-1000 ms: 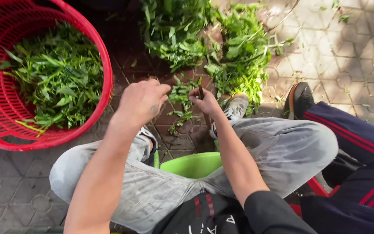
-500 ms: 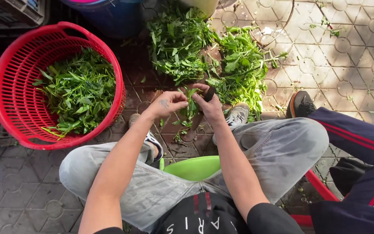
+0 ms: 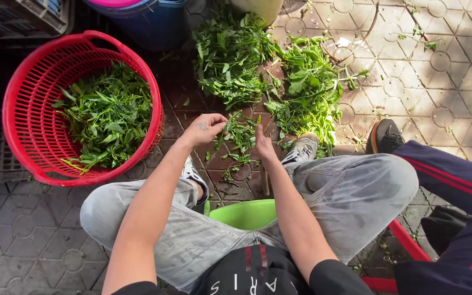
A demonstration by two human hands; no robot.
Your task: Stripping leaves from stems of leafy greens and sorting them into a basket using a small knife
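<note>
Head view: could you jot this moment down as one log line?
left hand: pinching leafy sprig | right hand: touching same sprig | red basket: holds picked greens | loose greens pile: on paving ahead

outdoor paved yard – patterned pavers [image 3: 443, 71], plastic crates [image 3: 17, 16], leaf piles [image 3: 236, 54]

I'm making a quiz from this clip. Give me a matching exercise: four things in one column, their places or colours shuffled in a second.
Things:
1. basket
2. stool
3. left hand
4. loose greens

Descriptions:
A. bright green, between the knees
B. red, half full of leaves
C. piled on the paving
D. pinching a leafy sprig

Pairs: 1-B, 2-A, 3-D, 4-C
</note>
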